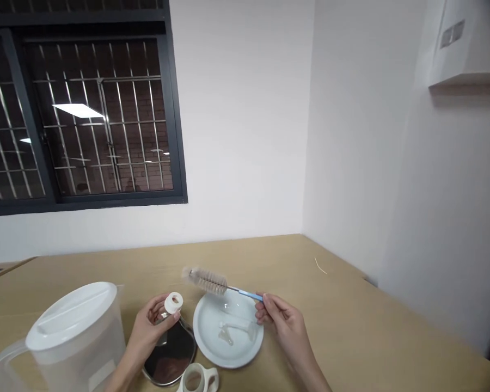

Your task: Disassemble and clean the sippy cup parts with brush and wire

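My left hand (149,326) grips a small white bottle part (173,302) with a round opening at its top; its lower portion is hidden by my fingers. Held in my right hand (283,321) is a bottle brush (212,281) by its blue handle, bristles pointing left. The brush head is over the far edge of a pale plate (227,359), apart from the bottle part. Translucent pieces (228,332) lie wet on the plate. Under my left hand is a dark, shiny oval dish (169,362) with a metal rim. A white two-handled ring (196,378) sits at the bottom edge.
A translucent white pitcher (79,332) with a lid stands at the left, close to my left forearm. A thin pale strand (320,266) lies on the wooden table (351,326) towards the right wall. Behind the table is a barred window (102,120).
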Demonstrator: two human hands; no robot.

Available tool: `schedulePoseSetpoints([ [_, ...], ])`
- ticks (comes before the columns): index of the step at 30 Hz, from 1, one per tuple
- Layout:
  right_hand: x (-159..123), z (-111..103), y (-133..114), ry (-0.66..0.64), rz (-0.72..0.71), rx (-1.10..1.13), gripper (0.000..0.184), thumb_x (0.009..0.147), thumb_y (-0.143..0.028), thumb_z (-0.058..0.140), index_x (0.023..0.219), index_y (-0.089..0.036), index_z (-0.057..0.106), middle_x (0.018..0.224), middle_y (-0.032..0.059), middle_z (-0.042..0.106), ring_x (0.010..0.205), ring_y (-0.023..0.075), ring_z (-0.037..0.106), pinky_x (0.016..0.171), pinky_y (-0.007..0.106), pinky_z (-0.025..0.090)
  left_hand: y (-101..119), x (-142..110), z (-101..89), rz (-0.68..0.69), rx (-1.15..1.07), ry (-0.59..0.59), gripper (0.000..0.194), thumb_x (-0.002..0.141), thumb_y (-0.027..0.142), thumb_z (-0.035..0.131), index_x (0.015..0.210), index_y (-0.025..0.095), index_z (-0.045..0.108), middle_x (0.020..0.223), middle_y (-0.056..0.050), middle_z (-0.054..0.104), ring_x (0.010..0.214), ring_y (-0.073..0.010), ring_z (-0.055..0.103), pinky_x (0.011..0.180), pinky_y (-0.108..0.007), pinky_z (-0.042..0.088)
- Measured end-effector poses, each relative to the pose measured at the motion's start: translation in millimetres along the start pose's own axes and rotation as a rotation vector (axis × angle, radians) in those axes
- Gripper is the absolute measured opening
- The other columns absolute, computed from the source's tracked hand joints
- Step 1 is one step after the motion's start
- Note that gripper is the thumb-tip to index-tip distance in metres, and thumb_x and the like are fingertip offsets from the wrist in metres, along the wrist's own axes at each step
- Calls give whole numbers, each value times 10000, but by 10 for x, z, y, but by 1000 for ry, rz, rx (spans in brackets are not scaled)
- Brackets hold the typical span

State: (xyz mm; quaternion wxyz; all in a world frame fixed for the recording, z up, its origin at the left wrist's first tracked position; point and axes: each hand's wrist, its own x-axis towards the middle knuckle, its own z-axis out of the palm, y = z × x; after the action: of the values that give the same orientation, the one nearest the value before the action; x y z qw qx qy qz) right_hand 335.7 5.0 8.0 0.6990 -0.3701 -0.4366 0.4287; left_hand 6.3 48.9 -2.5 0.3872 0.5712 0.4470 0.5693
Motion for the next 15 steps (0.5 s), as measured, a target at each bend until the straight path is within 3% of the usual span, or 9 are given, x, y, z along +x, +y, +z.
schedulePoseSetpoints([
  [4,-58,53,-7,-69,3,-76,441,756,-520,764,950,-124,783,713,98,724,618,197,653,618,315,574,-113,-29,-59,7,41,34,573,611,398,859,1078,145,643,1018,-119,759,922,-271,703,837,-374,563],
  [8,-107,122,-21,-134,27,-136,445,753,-527,764,949,-129,785,711,91,723,601,191,656,620,318,581,-90,-72,-101,31,95,42,565,639,388,844,1103,142,634,1019,-119,758,909,-263,698,818,-368,554],
  [15,-77,71,-42,-105,19,-200,443,732,-539,772,908,-132,790,696,82,720,575,189,650,596,317,579,-25,-98,-151,22,63,64,575,647,384,837,1117,137,618,1065,-138,744,932,-260,692,823,-372,546],
])
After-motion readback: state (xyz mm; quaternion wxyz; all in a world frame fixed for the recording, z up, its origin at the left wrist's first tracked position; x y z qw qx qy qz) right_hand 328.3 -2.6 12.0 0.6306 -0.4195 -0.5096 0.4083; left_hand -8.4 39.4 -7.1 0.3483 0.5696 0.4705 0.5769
